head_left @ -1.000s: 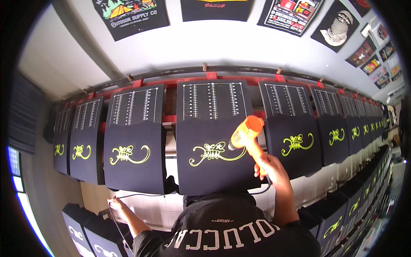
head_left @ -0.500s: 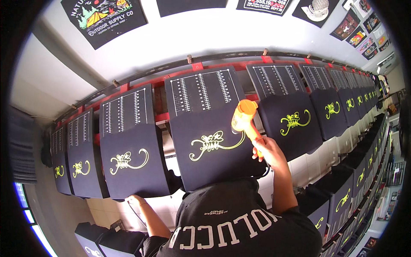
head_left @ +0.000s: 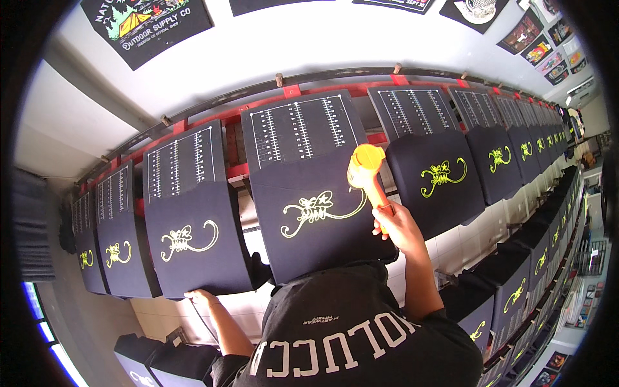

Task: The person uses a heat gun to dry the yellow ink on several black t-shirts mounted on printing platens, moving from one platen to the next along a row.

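Gripping a pistol-shaped, orange plastic heat gun [head_left: 369, 161] by its handle, the right hand [head_left: 401, 227], as shown in the head view, is positioned over the right part of the landmark, a black rectangular board with white ruler markings [head_left: 284, 122]. The gun lies just ahead of this hand and slightly to its left; the handle's long axis slants up from the fingers, while the short barrel tilts down and leftward near the curling tail of a yellow-green line print [head_left: 316, 209]. Whether the nozzle touches is not discernible. The right hand is much the nearer; the left hand [head_left: 201, 297] lies beyond the board's lower left corner, at the near edge of a neighbouring marked board [head_left: 187, 151], with a thin dark cord [head_left: 205, 316] just below it. Whether its fingers hold anything cannot be told. The print lies on smooth navy-black fabric [head_left: 277, 180] covering the board's lower part. Similar boards continue left and right of the landmark along a red metal frame [head_left: 236, 171]; behind it rises a white wall [head_left: 258, 39] bearing dark posters [head_left: 142, 29], and a second row of boards [head_left: 516, 293] recedes at its lower right.
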### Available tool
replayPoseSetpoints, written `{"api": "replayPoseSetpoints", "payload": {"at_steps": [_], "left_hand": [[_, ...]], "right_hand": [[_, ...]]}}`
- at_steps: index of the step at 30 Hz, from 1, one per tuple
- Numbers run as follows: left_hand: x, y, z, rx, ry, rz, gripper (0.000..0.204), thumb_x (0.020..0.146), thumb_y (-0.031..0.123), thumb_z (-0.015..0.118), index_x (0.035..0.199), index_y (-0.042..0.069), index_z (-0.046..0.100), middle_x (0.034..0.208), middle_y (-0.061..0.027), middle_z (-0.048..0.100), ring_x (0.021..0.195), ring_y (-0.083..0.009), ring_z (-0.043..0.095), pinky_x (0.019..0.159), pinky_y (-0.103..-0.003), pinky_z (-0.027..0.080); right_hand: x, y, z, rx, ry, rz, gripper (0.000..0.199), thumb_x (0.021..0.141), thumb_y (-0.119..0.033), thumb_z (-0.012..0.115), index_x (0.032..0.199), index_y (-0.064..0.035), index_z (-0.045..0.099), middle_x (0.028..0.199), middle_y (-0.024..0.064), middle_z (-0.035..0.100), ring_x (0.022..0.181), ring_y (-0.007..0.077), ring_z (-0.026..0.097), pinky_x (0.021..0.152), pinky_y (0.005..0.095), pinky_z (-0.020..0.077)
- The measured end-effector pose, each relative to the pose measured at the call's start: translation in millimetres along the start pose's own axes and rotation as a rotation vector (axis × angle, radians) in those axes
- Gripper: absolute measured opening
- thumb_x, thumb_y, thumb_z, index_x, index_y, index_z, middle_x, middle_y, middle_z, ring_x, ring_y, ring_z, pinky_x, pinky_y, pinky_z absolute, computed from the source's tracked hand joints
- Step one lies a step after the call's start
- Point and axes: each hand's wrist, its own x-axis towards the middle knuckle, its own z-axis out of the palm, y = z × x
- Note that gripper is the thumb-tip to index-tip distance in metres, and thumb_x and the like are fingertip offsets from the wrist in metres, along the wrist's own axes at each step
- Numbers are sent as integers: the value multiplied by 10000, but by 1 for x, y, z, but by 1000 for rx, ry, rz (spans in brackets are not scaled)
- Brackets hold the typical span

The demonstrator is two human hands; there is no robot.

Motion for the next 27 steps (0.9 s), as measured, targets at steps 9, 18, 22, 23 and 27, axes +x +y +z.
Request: {"api": "replayPoseSetpoints", "payload": {"at_steps": [9,18,22,23,27], "left_hand": [[-2,-3,1,5,16,2,457,987,353,429,1193,-26,580,1119,-223,656,985,-351,632,882,-440,479],[-4,-4,3,10,25,5,475,991,364,420,1198,-34,577,1130,-231,650,998,-358,626,892,-440,474],[-6,-5,4,17,27,6,483,993,369,416,1200,-38,575,1135,-235,648,1003,-361,624,897,-440,471],[-5,-4,4,15,25,11,485,993,370,415,1201,-39,575,1136,-236,647,1005,-361,623,898,-440,470],[-5,-4,4,11,32,16,493,995,375,411,1203,-42,573,1141,-239,644,1010,-364,621,903,-440,468]], "right_hand": [[-1,-2,-7,77,78,29,284,951,-292,618,1051,-28,589,746,3,597,622,88,614,525,212,460],[-18,-5,-8,-7,113,22,274,951,-286,614,1031,-25,591,740,1,592,611,91,608,514,214,452],[-25,1,-15,44,93,42,235,956,-268,583,998,-37,573,737,15,587,607,112,601,510,228,447],[-28,3,-14,32,93,34,239,957,-271,583,1000,-36,572,737,16,587,607,114,601,509,229,447],[-38,5,-19,104,79,74,261,952,-267,607,1025,-17,583,729,9,584,593,96,595,509,218,445]]}}
